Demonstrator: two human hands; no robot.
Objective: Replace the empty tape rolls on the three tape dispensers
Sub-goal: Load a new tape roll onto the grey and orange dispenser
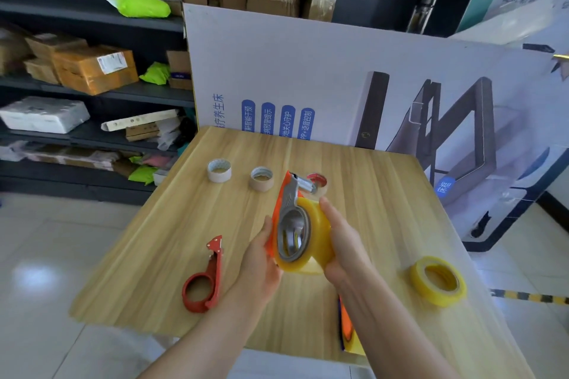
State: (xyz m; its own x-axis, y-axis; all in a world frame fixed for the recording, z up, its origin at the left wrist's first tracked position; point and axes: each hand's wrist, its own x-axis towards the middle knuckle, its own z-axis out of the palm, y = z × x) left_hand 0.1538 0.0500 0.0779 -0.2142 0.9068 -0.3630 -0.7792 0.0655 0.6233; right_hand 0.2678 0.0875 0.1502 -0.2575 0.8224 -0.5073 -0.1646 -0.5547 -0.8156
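Orange dispenser (288,209) w/ yellow tape roll (318,224) was held at frame ctr, over the table (184,224).
L hand (261,258) gripped the dispenser's orange side; R hand (345,243) curled round the roll, which sat round the metal hub. Red dispenser (203,280) lay at lower left of table, spare yellow roll (437,281) at right, two empty cores (219,171) side by side at upper ctr.

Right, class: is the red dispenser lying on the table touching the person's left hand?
Apart. The head view shows bare table between the red dispenser and the left hand.
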